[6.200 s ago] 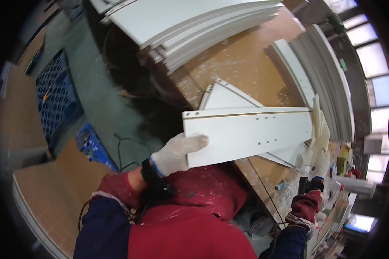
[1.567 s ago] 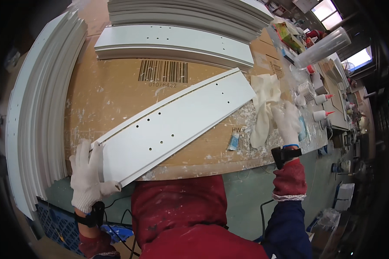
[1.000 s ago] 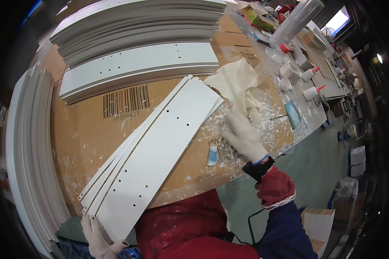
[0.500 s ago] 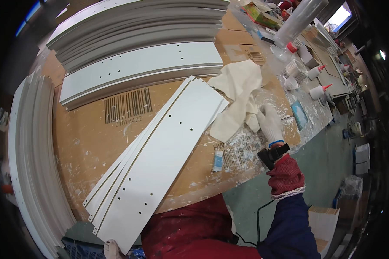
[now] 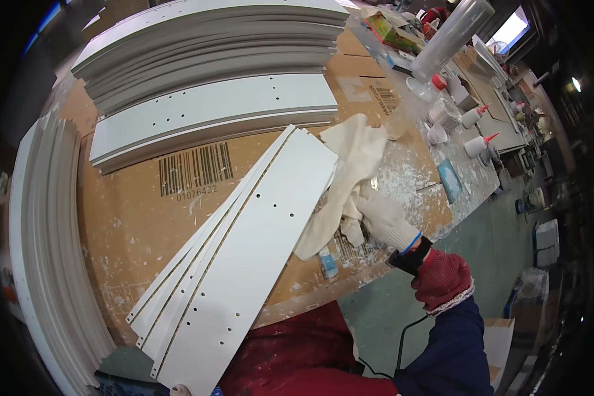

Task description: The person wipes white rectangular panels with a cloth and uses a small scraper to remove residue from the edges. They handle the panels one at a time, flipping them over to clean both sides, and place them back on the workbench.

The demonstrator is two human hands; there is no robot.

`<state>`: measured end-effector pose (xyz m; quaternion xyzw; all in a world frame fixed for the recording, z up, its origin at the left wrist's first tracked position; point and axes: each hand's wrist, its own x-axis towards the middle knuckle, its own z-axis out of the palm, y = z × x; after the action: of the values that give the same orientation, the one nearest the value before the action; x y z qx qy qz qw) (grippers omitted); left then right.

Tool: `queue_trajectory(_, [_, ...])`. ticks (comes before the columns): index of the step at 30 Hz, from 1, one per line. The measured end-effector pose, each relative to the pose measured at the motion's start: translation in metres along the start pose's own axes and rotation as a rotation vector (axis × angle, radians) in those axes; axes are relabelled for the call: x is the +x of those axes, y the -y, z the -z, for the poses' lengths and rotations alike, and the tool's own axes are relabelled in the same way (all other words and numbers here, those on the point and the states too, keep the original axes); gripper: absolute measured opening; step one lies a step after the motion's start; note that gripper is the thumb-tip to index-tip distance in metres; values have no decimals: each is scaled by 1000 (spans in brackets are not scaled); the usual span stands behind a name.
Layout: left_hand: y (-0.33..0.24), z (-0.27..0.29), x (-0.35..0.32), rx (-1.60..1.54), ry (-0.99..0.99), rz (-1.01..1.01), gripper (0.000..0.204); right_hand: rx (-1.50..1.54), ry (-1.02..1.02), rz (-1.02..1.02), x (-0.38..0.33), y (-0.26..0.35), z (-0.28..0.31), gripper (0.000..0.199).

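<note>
A fan of several white panels (image 5: 244, 254) with small drilled holes and grooved long edges lies aslant over the cardboard. At the lower edge of the picture, my left hand (image 5: 179, 391) grips the near end of the top panel; only a gloved fingertip shows. My right hand (image 5: 384, 219), in a white knit glove with a blue cuff edge, is closed on a cream cloth (image 5: 350, 155). Loose folds of that cloth spread beside the top panel's right edge and touch it.
Stacked white panels (image 5: 211, 99) stand at the back, and another stack (image 5: 43, 251) runs along the left. Paint-flecked cardboard (image 5: 125, 231) covers the table. Blue-and-white pieces (image 5: 450, 181), red-tipped bottles (image 5: 478, 145) and a clear plastic roll (image 5: 452, 39) lie to the right.
My right hand has moved left and nearer to me, dragging the cloth toward the panels. The top panel has shifted slightly nearer to me, and less of my left hand shows.
</note>
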<state>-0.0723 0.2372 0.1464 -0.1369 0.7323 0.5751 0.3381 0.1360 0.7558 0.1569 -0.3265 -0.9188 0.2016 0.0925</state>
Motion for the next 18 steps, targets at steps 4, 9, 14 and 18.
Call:
queue_trajectory(4, [-6, -5, -4, -176, 36, 89, 41, -114, -13, 79, 13, 0, 8, 20])
queue_trajectory(9, [11, 7, 4, 194, 47, -43, 43, -420, -257, -333, 33, -35, 6, 17])
queue_trajectory(14, [3, -4, 1, 127, -7, -20, 42, -490, -305, -628, 38, -61, -16, 21])
queue_trajectory(18, [4, -8, 1, -75, 8, 39, 41, -585, -241, -549, 33, -53, -23, 27])
